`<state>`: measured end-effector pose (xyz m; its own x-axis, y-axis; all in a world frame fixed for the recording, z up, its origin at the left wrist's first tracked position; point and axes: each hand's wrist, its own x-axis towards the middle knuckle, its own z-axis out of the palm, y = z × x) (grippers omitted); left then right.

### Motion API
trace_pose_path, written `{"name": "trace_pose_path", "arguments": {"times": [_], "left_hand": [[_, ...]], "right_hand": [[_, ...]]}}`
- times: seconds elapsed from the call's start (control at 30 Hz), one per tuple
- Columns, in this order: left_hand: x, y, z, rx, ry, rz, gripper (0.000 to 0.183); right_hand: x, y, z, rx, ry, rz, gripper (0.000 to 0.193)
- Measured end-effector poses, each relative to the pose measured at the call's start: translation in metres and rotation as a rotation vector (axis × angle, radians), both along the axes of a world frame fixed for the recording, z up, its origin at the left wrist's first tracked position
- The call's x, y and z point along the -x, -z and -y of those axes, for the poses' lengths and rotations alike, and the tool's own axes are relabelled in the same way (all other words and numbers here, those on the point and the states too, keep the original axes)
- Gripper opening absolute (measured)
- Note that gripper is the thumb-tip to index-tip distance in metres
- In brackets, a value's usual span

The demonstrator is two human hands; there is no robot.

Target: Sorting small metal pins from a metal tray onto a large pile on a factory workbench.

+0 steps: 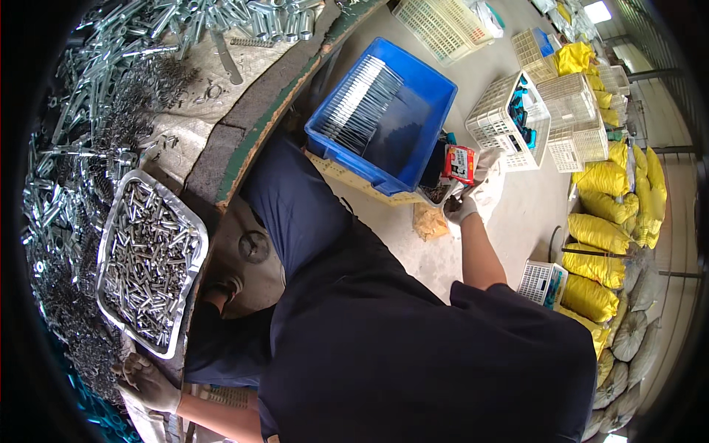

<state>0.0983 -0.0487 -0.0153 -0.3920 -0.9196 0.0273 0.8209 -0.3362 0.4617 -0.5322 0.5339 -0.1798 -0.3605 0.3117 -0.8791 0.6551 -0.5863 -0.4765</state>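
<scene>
My left hand (148,382), in a soiled light glove, rests at the bench edge with its fingers apart and nothing in them. Just beyond it lies a metal tray (193,284) heaped with small silvery pins (144,258). On the far right side, my right hand (461,210), also gloved, reaches down to a small container of dark little parts (436,193). Its dirty fingertips are bent together at the rim; what they hold, if anything, is hidden. Right above those fingers sits a red packet (459,163), next to a white cloth sack (489,184).
A blue crate (425,81) holds a row of thin metal strips (362,103). Loose metal tubes and springs (81,170) cover the bench at left. White plastic baskets (509,122) and yellow sacks (594,229) line the right. A brown bag (430,221) lies on the floor.
</scene>
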Motion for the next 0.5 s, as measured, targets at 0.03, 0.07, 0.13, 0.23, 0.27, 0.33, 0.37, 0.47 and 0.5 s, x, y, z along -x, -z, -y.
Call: {"name": "trace_pose_path", "arguments": {"times": [0.03, 0.07, 0.13, 0.23, 0.27, 0.33, 0.37, 0.47, 0.5], "left_hand": [[-0.001, 0.004, 0.002, -0.001, -0.024, 0.007, 0.038], [-0.001, 0.009, 0.005, -0.004, -0.046, 0.014, 0.038], [-0.001, 0.002, 0.003, 0.009, -0.044, 0.025, 0.038], [0.007, -0.001, 0.003, 0.035, -0.055, 0.075, 0.037], [0.011, 0.000, 0.003, 0.062, -0.075, 0.135, 0.036], [0.007, 0.000, 0.006, 0.049, -0.033, 0.071, 0.037], [0.005, -0.001, 0.006, 0.031, 0.008, 0.003, 0.038], [-0.006, -0.015, -0.005, 0.046, -0.102, 0.126, 0.040], [-0.005, -0.008, -0.004, 0.013, -0.102, 0.088, 0.037]], "right_hand": [[0.004, 0.009, -0.010, 0.032, 0.009, 0.018, 0.052], [0.008, 0.015, -0.021, 0.030, 0.018, 0.012, 0.052], [0.000, 0.017, 0.005, -0.014, -0.006, -0.190, 0.059], [0.012, 0.016, 0.001, 0.127, -0.045, -0.370, 0.063], [0.014, 0.016, -0.005, 0.125, -0.041, -0.371, 0.063], [0.014, 0.014, 0.001, 0.059, -0.098, -0.470, 0.061], [0.014, 0.013, 0.005, 0.036, -0.105, -0.455, 0.057], [0.016, 0.019, 0.023, 0.017, -0.084, -0.276, 0.055], [0.030, 0.035, -0.001, 0.064, -0.105, -0.429, 0.056]]}}
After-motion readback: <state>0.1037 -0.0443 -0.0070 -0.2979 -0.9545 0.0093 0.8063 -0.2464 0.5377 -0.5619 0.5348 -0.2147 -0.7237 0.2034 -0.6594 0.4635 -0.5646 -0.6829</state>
